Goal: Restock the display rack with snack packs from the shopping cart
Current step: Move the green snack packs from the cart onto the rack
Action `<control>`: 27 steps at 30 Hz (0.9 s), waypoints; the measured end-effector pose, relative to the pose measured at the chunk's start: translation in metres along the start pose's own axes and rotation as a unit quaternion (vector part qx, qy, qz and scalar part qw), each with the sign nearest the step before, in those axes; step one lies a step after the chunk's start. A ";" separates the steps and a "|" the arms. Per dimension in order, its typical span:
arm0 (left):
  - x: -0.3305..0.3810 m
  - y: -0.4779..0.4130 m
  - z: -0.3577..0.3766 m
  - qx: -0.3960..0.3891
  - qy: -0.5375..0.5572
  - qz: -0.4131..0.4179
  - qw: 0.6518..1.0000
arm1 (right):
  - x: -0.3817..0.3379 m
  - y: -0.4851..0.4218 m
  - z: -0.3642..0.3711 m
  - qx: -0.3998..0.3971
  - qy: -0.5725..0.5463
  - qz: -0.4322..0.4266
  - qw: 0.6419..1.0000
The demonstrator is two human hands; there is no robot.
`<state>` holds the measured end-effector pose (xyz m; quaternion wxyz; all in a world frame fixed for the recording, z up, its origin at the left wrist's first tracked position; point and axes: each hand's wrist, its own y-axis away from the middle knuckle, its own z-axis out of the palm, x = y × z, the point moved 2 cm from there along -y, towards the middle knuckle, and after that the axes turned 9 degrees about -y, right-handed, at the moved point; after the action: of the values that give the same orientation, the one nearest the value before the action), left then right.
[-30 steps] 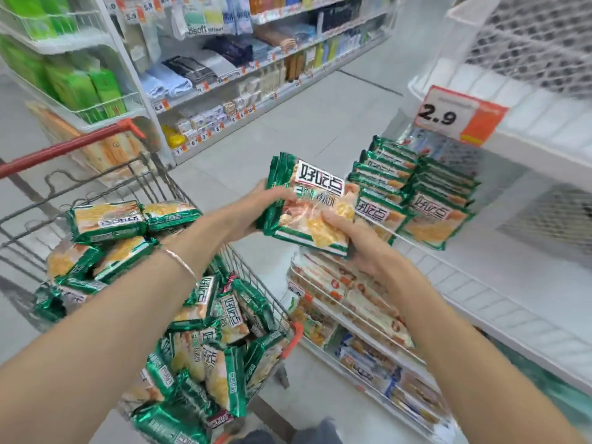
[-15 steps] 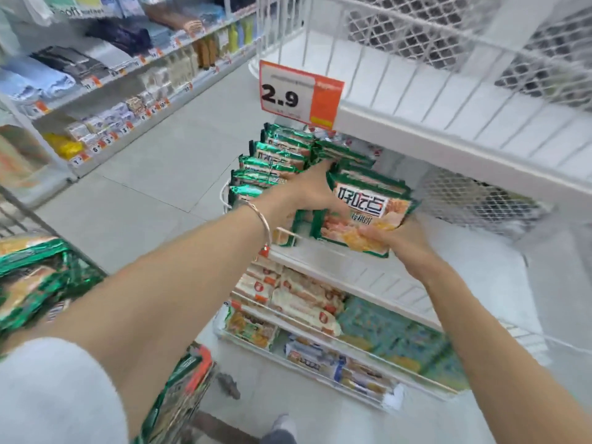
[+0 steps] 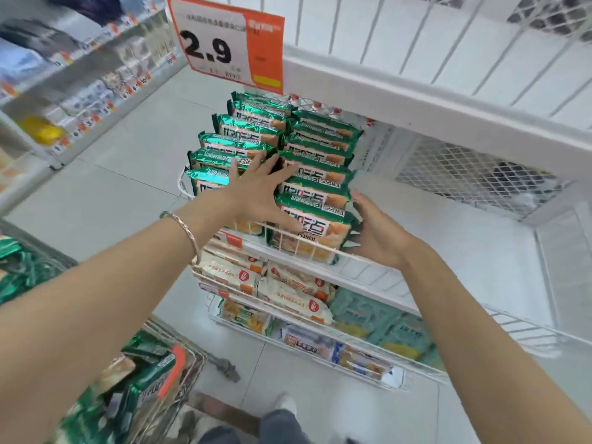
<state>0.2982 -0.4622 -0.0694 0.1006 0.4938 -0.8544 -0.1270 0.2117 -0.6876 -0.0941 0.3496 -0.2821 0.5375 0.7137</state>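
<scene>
Head view: two rows of green foil snack packs (image 3: 272, 145) stand on edge on the middle shelf of the white wire display rack (image 3: 464, 251), behind its low front rail. The left hand (image 3: 256, 193), a thin silver bracelet (image 3: 184, 227) on its wrist, lies flat across the gap between the rows. Its grip is wide and holds nothing. The right hand (image 3: 379, 238) has its grip closed round the right end of the front pack (image 3: 315, 225) of the right row, fingertips hidden behind it. Each pack shows black Chinese characters on a white panel. Above hangs an orange-and-white price sign (image 3: 224, 43) reading "2.9". The shelf below holds cream packs with round red logos (image 3: 288, 293). At lower left, the wire shopping cart (image 3: 195, 355) carries more green packs.
</scene>
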 end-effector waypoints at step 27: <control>-0.095 0.020 0.015 0.038 0.011 -0.044 0.998 | 0.000 -0.015 0.043 0.065 0.088 -0.019 0.994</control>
<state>0.3238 -0.3678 -0.0819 0.0857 0.5358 -0.8348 -0.0934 0.2220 -0.6439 -0.0914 0.3318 -0.3308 0.6059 0.6429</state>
